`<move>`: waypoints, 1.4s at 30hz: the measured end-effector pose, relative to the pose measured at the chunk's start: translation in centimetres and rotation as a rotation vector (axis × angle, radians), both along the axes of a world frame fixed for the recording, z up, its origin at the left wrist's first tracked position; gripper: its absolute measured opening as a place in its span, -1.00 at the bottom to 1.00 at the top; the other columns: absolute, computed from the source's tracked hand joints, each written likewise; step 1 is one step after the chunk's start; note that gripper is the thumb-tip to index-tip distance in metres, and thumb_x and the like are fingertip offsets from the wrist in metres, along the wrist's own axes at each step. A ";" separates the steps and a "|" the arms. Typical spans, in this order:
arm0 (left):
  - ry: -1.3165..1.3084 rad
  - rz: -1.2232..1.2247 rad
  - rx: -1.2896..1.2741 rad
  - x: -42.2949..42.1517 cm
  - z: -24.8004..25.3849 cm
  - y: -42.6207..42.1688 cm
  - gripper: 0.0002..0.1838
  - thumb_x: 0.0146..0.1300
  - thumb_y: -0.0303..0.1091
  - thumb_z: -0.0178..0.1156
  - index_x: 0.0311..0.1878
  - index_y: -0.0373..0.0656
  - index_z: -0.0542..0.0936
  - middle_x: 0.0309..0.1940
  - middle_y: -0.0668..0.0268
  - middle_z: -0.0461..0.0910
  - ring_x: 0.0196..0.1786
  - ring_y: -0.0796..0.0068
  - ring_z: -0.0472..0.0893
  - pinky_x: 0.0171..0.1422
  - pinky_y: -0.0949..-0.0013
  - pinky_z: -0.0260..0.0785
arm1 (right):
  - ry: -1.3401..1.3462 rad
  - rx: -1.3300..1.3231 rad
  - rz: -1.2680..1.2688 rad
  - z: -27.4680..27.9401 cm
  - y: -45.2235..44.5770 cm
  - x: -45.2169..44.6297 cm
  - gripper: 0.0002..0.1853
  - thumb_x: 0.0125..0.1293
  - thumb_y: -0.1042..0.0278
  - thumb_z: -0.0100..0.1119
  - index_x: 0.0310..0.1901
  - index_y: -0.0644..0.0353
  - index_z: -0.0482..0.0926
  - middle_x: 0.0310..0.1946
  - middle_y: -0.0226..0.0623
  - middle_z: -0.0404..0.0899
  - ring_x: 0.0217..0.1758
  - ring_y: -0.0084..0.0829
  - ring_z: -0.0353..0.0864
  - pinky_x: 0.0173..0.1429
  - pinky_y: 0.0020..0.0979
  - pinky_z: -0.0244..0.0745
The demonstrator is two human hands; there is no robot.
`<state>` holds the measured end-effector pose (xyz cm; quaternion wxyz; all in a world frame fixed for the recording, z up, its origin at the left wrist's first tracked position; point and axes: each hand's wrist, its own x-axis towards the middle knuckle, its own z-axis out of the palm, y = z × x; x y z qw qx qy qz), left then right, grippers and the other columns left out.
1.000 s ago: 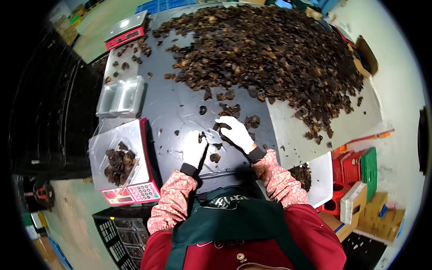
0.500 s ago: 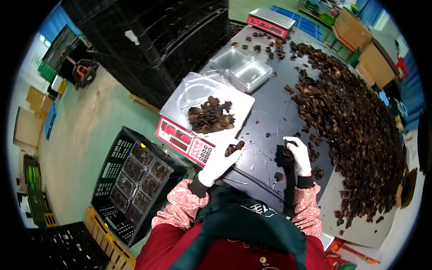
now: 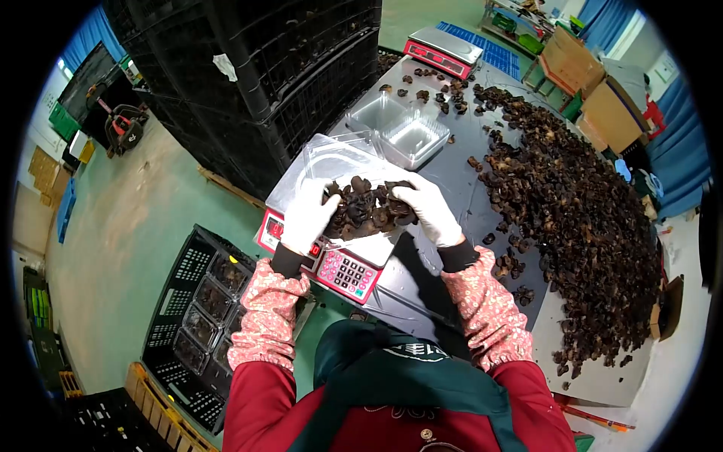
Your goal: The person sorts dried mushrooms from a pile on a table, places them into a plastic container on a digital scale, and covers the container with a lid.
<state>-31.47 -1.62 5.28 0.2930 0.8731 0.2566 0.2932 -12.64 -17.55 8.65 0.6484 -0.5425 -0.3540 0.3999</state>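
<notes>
A clear plastic container (image 3: 348, 239) holding dark wood ear mushrooms (image 3: 369, 209) rests on the pan of a red-and-white digital scale (image 3: 348, 270). My left hand (image 3: 307, 217), in a white glove, has its fingers curled in at the left side of the mushrooms. At their right side, my right hand (image 3: 432, 209), also gloved, bends its fingers over the edge of the pile. Both hands touch the mushrooms; the fingertips are partly hidden among them. The container's clear lid (image 3: 339, 160) stands open behind, over the far part of the scale.
A large heap of wood ears (image 3: 580, 218) covers the table's right side. Empty clear containers (image 3: 413, 137) sit behind the scale, and a second scale (image 3: 443, 51) farther back. Black crates (image 3: 248, 68) are stacked beyond; a crate (image 3: 162, 331) of filled containers stands lower left.
Both hands have moved up to the container on the scale, the right one crossing leftward from beside the heap. The mushroom pieces they held apart are now indistinguishable from the pile.
</notes>
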 end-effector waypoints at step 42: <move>0.206 0.236 0.606 3.2 0.3 -6.4 -0.73 0.15 -0.24 0.33 -0.08 -0.04 0.62 -0.20 0.25 0.58 0.00 0.16 0.49 0.18 0.09 0.23 | -1.068 -0.486 -0.945 -12.0 -24.4 3.8 -0.76 0.27 0.38 0.30 -0.03 0.18 0.69 -0.09 -0.24 0.66 0.01 -0.25 0.57 0.14 -0.32 0.39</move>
